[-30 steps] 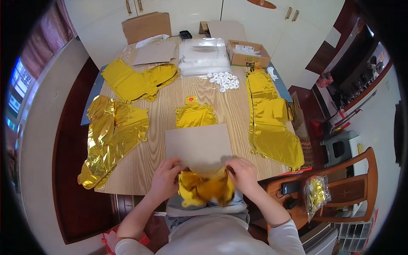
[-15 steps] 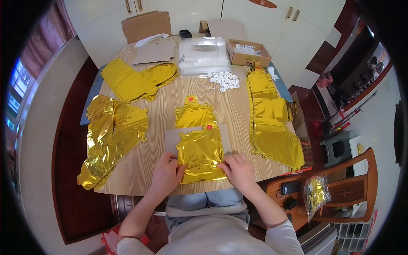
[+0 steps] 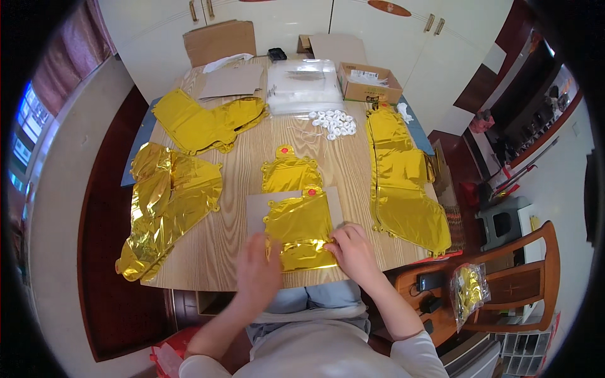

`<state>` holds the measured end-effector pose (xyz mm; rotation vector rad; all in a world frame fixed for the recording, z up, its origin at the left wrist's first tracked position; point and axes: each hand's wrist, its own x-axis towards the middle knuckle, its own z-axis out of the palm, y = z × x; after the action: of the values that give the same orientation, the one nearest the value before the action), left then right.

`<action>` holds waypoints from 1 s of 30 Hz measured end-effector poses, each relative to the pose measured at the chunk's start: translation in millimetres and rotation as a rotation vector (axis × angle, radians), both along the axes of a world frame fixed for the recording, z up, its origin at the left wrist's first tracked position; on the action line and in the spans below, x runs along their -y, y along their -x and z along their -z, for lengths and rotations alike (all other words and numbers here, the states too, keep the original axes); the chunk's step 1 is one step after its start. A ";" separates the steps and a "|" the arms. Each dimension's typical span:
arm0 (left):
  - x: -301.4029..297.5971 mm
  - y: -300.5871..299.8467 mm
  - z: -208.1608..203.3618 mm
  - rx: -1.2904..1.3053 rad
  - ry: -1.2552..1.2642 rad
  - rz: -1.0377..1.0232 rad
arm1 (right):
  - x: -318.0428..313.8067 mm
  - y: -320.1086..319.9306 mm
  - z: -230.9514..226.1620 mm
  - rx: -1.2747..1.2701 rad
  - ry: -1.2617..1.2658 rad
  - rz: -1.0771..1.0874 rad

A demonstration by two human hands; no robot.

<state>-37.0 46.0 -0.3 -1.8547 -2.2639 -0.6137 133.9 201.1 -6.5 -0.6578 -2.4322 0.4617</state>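
A flat gold foil balloon [image 3: 299, 220] lies folded at the table's near edge, over a grey-brown cardboard sheet [image 3: 256, 205]. Its far part sticks out beyond the sheet, and red round marks show on it. My right hand [image 3: 354, 252] is closed, its thumb and fingers pinching the foil's right edge. On the left edge of the same foil is my left hand [image 3: 259, 268], blurred by motion, so its fingers cannot be read. Other flat gold foil balloons lie around: one at near left [image 3: 170, 201], a stack at far left [image 3: 208, 120] and a stack on the right [image 3: 403, 176].
Beyond the balloons are white ribbon rolls [image 3: 334, 123], a pile of clear plastic bags [image 3: 302, 88], a cardboard box [image 3: 370, 88] and cardboard sheets [image 3: 232, 80]. A wooden chair [image 3: 517, 277] at right bears a bagged gold item [image 3: 469, 286]. White cabinets [image 3: 283, 28] stand behind the table.
My left hand has shifted slightly right and nearer me, over the foil's left edge, and is now blurred. The near part of the foil looks flatter. My right hand stays at the right edge.
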 end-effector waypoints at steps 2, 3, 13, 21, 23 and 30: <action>6.1 -26.4 -5.6 -0.067 0.033 0.189 | 0.6 1.2 0.8 0.009 0.004 -0.001; 5.7 -40.8 -13.5 -0.005 0.066 0.279 | -0.2 1.4 0.4 0.013 0.003 0.000; 7.9 -30.6 -8.2 -0.020 0.300 0.249 | -2.9 0.7 2.5 0.015 -0.001 -0.004; 6.9 -29.9 -9.6 -0.017 0.315 0.246 | -3.9 7.4 -15.1 0.107 -0.224 -0.109; 6.8 -30.2 -9.0 -0.013 0.319 0.250 | -8.6 9.4 -5.5 0.170 -0.244 -0.112; 6.5 -29.0 -6.4 -0.030 0.336 0.252 | -38.7 22.1 -6.7 0.036 0.196 -0.007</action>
<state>-8.0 39.5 6.0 -2.3104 -2.2432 -0.2409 111.7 239.7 0.2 -0.7455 -2.4432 0.7037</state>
